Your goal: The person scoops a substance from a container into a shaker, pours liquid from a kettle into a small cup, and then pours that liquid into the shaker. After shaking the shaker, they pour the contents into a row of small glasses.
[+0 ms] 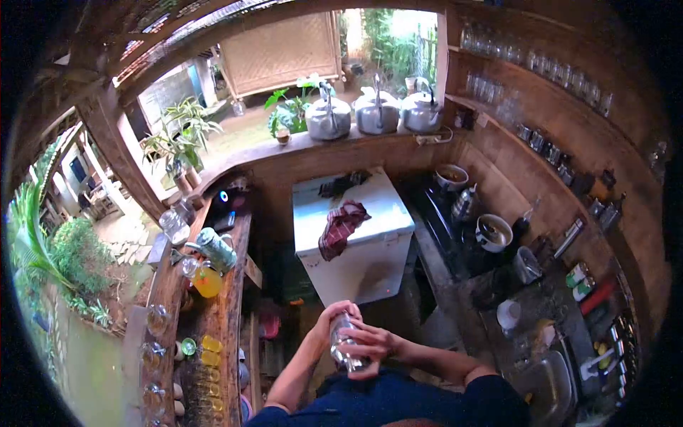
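Close in front of my dark shirt, a shiny silvery cylindrical container point(342, 329) is held between both hands. My left hand point(326, 323) wraps its far end and left side, fingers curled over the top. My right hand point(375, 341) is closed around it from the right, with fingers laid across its middle. The near end of the container catches bright light, and parts of it are hidden behind the fingers. Just beyond my hands stands a white chest point(363, 274), with a crumpled dark red checked cloth point(343, 229) lying on its lid.
Three metal kettles point(378, 112) stand on the far ledge. Along the left wooden counter point(231, 299) are a jug of orange liquid point(207, 282) and several yellow glasses point(210, 358). To the right are a pot point(494, 233), a white cup point(508, 314) and a sink point(546, 384).
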`<state>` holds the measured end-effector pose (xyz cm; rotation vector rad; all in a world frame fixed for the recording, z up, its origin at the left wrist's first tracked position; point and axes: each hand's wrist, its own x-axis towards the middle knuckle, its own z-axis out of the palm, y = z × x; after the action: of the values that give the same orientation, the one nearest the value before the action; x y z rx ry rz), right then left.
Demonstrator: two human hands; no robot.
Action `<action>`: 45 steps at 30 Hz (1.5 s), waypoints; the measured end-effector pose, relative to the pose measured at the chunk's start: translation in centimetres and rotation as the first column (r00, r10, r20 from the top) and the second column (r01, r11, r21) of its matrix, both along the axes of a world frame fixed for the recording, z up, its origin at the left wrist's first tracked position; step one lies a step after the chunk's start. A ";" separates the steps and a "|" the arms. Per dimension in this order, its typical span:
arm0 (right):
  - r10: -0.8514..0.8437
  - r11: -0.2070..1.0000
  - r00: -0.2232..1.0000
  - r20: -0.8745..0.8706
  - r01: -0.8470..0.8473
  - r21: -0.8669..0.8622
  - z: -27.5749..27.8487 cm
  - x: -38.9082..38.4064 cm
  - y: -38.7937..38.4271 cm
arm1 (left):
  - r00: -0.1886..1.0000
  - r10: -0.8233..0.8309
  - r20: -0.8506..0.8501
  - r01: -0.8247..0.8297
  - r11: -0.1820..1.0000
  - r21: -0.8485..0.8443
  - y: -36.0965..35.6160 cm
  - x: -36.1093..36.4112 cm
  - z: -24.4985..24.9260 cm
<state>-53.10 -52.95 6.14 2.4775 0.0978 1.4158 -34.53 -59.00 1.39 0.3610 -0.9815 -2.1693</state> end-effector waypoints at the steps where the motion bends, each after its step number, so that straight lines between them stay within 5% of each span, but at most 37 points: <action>1: -0.002 0.987 0.999 -0.043 -0.005 -0.161 1.9 -0.5 -0.8 | 0.996 -0.089 0.008 0.089 0.980 -0.179 -0.2 -0.4 4.1; 2: 0.078 0.968 0.996 -0.041 -0.086 -0.235 2.9 -0.7 -1.2 | 0.969 -0.026 0.247 0.124 0.912 -0.390 -0.8 -0.2 8.0; 3: 0.012 0.967 0.997 -0.075 -0.031 -0.254 3.9 -1.2 -2.8 | 0.932 -0.054 0.359 0.171 0.937 -0.303 -2.3 -0.7 10.3; 5: -0.081 0.968 0.977 -0.197 0.030 -0.250 7.0 -2.2 -4.0 | 0.907 -0.323 0.272 0.284 0.943 0.171 -4.5 -1.0 11.7; 6: -0.098 0.963 0.961 -0.258 0.026 -0.266 7.2 -2.1 -2.6 | 0.941 -0.280 0.191 0.256 0.957 0.137 -5.1 -1.5 9.1; 7: -0.204 0.923 0.928 -0.311 0.077 -0.377 6.9 -2.6 -0.9 | 0.949 -0.171 0.265 0.203 0.974 -0.100 -3.6 -1.4 9.4; 8: -0.437 0.748 0.852 -0.288 0.166 -0.642 6.3 -3.1 0.3 | 0.949 -0.041 0.313 0.154 0.925 -0.347 -0.9 -1.3 10.2; 9: -0.702 0.326 0.709 -0.062 0.243 -0.914 3.9 -3.6 1.6 | 0.994 0.005 0.108 0.016 0.982 -0.187 3.3 -1.8 10.8; 10: -0.345 0.817 0.933 -0.098 0.247 -0.522 2.6 -3.1 3.9 | 0.997 0.068 -0.042 -0.074 0.985 -0.157 6.0 -2.2 9.0; 11: -0.184 0.976 0.981 -0.052 0.176 -0.130 1.4 -2.7 5.6 | 0.962 0.270 -0.047 -0.273 0.955 -0.112 8.7 -3.2 7.8; 12: 0.032 0.969 0.991 0.130 -0.063 0.238 0.2 -2.4 7.3 | 0.977 0.212 -0.024 -0.209 0.974 0.090 7.0 -2.7 -0.6; 14: -0.015 0.928 0.993 0.118 -0.030 0.371 -2.1 -1.6 7.2 | 1.000 -0.007 -0.011 0.011 0.925 0.379 7.9 -1.1 -5.5; 15: -0.049 0.929 0.994 0.103 0.007 0.370 -2.0 -1.1 7.8 | 0.985 0.065 0.159 -0.091 0.982 0.163 9.8 -0.9 -6.7; 17: -0.021 0.797 0.997 0.071 -0.027 0.604 -4.9 -2.4 6.6 | 0.979 -0.092 0.180 0.115 0.986 -0.123 8.9 -1.2 0.5; 18: 0.066 0.875 0.998 0.009 -0.062 0.480 -3.9 -2.4 6.1 | 0.970 -0.150 0.190 0.198 0.943 -0.268 8.5 -1.4 4.2; 19: 0.142 0.925 0.988 -0.059 -0.111 0.363 -2.4 -2.2 5.8 | 0.945 -0.226 0.236 0.243 0.969 -0.045 7.1 -1.3 5.1; 20: 0.053 0.998 0.985 -0.164 -0.058 -0.026 0.6 -1.8 3.9 | 0.902 -0.112 0.416 0.230 0.942 -0.244 5.0 -1.1 4.6; 21: -0.016 0.908 0.986 -0.165 -0.055 -0.416 3.6 -1.3 1.9 | 0.875 -0.388 0.290 0.308 0.907 0.286 2.3 -1.0 2.7; 23: 0.005 0.957 0.979 -0.206 -0.064 -0.283 4.4 -1.6 9.3 | 0.902 -0.370 0.221 0.317 0.917 0.241 6.0 -0.9 4.5; 24: 0.010 0.965 0.969 -0.246 -0.074 -0.251 6.7 -2.0 10.4 | 0.935 -0.159 0.317 0.206 0.971 -0.121 6.8 -0.3 4.8; 26: 0.003 0.998 0.978 -0.208 -0.017 -0.064 3.2 -1.6 12.5 | 0.994 0.067 0.086 -0.012 0.851 -0.525 12.7 0.8 5.6; 27: -0.005 0.999 1.000 -0.010 0.005 0.044 0.7 -0.1 13.5 | 0.999 0.042 -0.022 -0.046 0.978 -0.204 14.4 1.0 2.7; 28: -0.012 0.987 0.983 0.185 -0.019 0.161 -2.0 1.4 14.4 | 0.989 0.109 -0.095 -0.092 0.982 0.166 15.2 1.1 -2.2; 29: -0.011 0.979 0.988 0.152 -0.020 0.203 -4.3 2.3 13.3 | 0.972 0.236 0.016 -0.234 0.953 0.194 15.4 1.7 -6.5; 30: -0.006 0.965 0.991 0.134 -0.029 0.261 -6.9 3.2 13.3 | 0.997 0.074 0.036 -0.082 0.909 0.410 15.2 3.1 -8.0; 32: 0.029 0.991 0.992 0.123 -0.045 0.128 -1.8 2.8 11.9 | 1.000 -0.007 0.010 0.006 0.998 0.067 16.1 2.6 -2.3; 34: 0.067 0.996 0.996 0.060 -0.064 -0.058 1.6 2.7 8.8 | 0.979 -0.043 0.198 0.143 0.840 -0.523 12.3 2.9 4.1; 37: 0.102 0.974 0.993 -0.055 -0.111 -0.197 2.0 3.5 8.9 | 0.905 0.068 0.419 0.160 0.860 -0.485 8.5 4.5 0.9; 39: -0.056 0.939 0.873 -0.485 -0.118 -0.322 8.0 3.1 9.7 | 0.934 -0.068 0.351 0.118 0.986 -0.121 9.2 3.9 5.3; 40: 0.071 0.928 0.965 -0.251 -0.156 -0.339 6.7 4.2 10.7 | 0.939 -0.025 0.344 0.088 0.982 -0.168 8.7 4.4 6.4; 41: 0.082 0.925 0.966 -0.246 -0.166 -0.343 4.1 5.0 12.1 | 0.981 0.041 0.192 -0.001 0.979 -0.202 11.1 4.8 5.2; 42: 0.029 0.999 0.998 -0.063 -0.031 -0.030 0.4 6.1 12.9 | 0.995 0.091 0.040 -0.081 0.975 -0.209 13.7 5.1 3.5; 44: 0.022 0.987 1.000 -0.009 -0.020 0.157 -1.3 7.4 10.0 | 0.922 0.289 -0.258 -0.234 0.946 0.223 10.1 6.0 -8.1; 45: 0.018 0.969 1.000 0.021 -0.023 0.248 -2.2 8.0 8.5 | 0.945 0.121 -0.303 -0.046 0.969 0.243 8.2 6.9 -6.2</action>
<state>-45.07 -44.49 3.98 2.6670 -0.0622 1.5443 -27.62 -50.79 -4.80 0.1520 -0.5262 -2.1819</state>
